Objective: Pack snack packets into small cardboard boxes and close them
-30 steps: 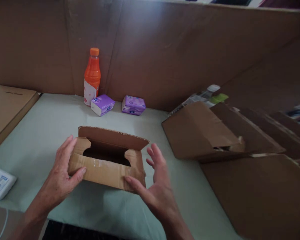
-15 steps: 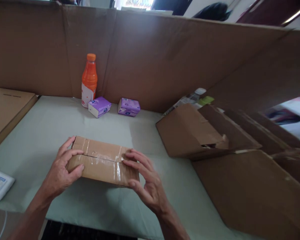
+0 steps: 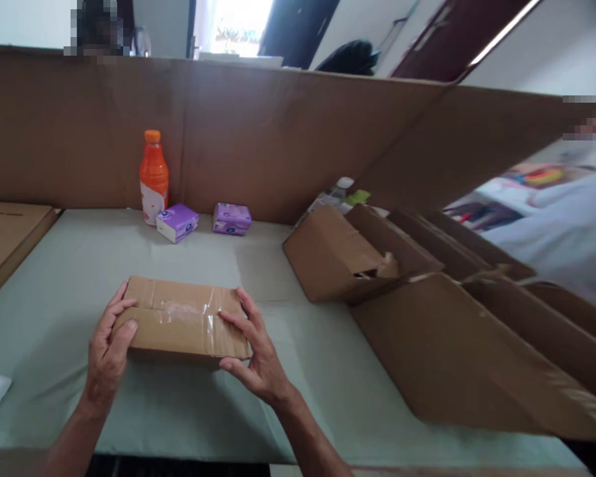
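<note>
Pressing both hands on the small cardboard box (image 3: 181,317): left hand (image 3: 108,344) wraps the box's 9 o'clock end, thumb on top, fingers curled over the near edge; right hand (image 3: 257,354) spreads across the 3 o'clock end, fingertips on the taped seam. Grip closed on the box from both sides, apparently to keep the flaps flat. Box lies flat on the desk (image 3: 79,258), directly in front of me. At 11 o'clock, well apart: orange bottle (image 3: 153,176) upright against the cardboard screen (image 3: 288,139), two purple packets (image 3: 177,222) just beside it. At 2 o'clock: larger open carton (image 3: 347,255) tipped on its side. Flattened cardboard sheet (image 3: 451,358) at 3 o'clock.
</note>
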A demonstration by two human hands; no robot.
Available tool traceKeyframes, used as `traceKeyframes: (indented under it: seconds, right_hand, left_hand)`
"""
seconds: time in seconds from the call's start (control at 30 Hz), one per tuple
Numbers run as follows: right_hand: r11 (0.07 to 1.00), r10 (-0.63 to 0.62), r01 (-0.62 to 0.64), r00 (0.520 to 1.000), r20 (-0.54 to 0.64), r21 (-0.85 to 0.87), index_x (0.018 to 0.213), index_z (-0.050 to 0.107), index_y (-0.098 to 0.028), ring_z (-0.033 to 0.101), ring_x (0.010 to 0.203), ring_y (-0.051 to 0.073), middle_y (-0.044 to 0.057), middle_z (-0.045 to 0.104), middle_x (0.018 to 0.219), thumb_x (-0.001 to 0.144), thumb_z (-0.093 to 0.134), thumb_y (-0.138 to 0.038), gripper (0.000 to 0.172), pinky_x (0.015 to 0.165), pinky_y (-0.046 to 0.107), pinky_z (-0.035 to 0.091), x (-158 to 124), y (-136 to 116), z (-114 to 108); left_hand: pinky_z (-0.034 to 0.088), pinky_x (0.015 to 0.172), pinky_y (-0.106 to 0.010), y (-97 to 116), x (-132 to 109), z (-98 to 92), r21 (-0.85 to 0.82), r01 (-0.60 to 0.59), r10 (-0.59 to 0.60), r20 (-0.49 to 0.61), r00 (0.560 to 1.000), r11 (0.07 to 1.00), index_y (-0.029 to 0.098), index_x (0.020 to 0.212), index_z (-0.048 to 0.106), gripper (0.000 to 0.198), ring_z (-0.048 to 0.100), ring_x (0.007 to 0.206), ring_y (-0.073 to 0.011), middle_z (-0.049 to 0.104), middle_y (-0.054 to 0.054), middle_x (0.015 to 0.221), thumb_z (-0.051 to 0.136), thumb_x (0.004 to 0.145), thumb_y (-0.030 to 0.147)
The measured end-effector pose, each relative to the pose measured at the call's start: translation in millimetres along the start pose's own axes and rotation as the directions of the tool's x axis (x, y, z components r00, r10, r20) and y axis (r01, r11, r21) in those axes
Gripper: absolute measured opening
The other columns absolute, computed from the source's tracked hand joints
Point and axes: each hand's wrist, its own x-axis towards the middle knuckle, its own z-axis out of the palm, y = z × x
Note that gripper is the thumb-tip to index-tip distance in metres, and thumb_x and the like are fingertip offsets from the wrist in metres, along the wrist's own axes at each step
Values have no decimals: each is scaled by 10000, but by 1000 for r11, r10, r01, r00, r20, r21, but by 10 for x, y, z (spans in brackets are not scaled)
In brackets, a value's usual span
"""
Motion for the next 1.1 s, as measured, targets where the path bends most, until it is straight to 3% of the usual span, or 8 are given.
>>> traceKeyframes:
  seconds: [0.1,0.2,0.43,0.57,0.67,0.83,0.93,1.1]
  right_hand:
    - [999,-1,-3,997,-77,-53,1405,534,-230,370,1477,374,179,248,1653,944,546,-640,617,1083,547,464,-139,-49,-183]
    - [987,47,-73,983,-179,-144,1414,532,-237,379,1472,366,170,261,1654,955,559,-597,584,1061,539,479,-461,-55,-525]
    - [839,113,-366,841,-529,-402,1359,584,-220,386,1454,401,182,380,1589,927,653,-486,513,1123,683,342,-1433,-9,-1336]
    - [689,91,-552,710,-698,-470,1368,570,-200,390,1442,426,215,368,1575,890,719,-468,569,1111,722,336,-1617,7,-1407]
    - [601,35,-615,659,-752,-511,1418,522,-187,363,1452,443,245,323,1585,883,733,-458,636,1101,741,332,-1507,101,-1343]
    - [533,-35,-679,578,-815,-505,1448,484,-145,333,1457,469,301,314,1567,891,728,-437,675,1079,757,334,-1217,340,-1292]
    - [538,-7,-700,554,-832,-471,1461,463,-137,315,1466,469,309,302,1570,903,710,-439,681,1077,756,330,-1137,402,-1291]
    - [555,31,-716,527,-849,-424,1517,390,-161,258,1500,454,298,256,1603,914,687,-465,738,1093,749,316,-1106,417,-1290]
  left_hand:
    - [345,1197,-561,68,8,193,-24,2,-1,24,1000,1000,222,1142,645,281,449,1454,-325,509,-126,1550,535,947,392]
    - [366,1187,-547,192,2,620,-93,-22,36,150,988,995,216,1134,645,287,455,1451,-318,521,-129,1539,541,929,388]
    - [399,1172,-490,652,-1,2275,-356,-7,209,531,821,934,198,1050,695,287,560,1361,-299,598,-126,1468,578,806,293]
    - [475,1106,-424,890,103,3198,-365,21,221,608,763,931,215,1015,723,271,670,1199,-263,742,-77,1257,595,779,248]
    - [477,1094,-426,1013,149,3689,-312,53,153,598,787,948,195,1080,701,291,675,1156,-264,759,-90,1171,583,821,253]
    - [225,1260,-450,1061,-183,3901,-246,104,38,511,858,964,126,1495,386,619,355,1497,-285,432,-194,1571,488,946,393]
    - [133,1288,-424,985,-521,3806,-245,138,17,539,842,960,121,1570,235,712,186,1572,-267,224,-186,1681,426,977,466]
    - [92,1296,-401,855,-734,3756,-238,198,-15,603,798,951,133,1582,230,781,127,1588,-266,168,-163,1705,403,971,588]
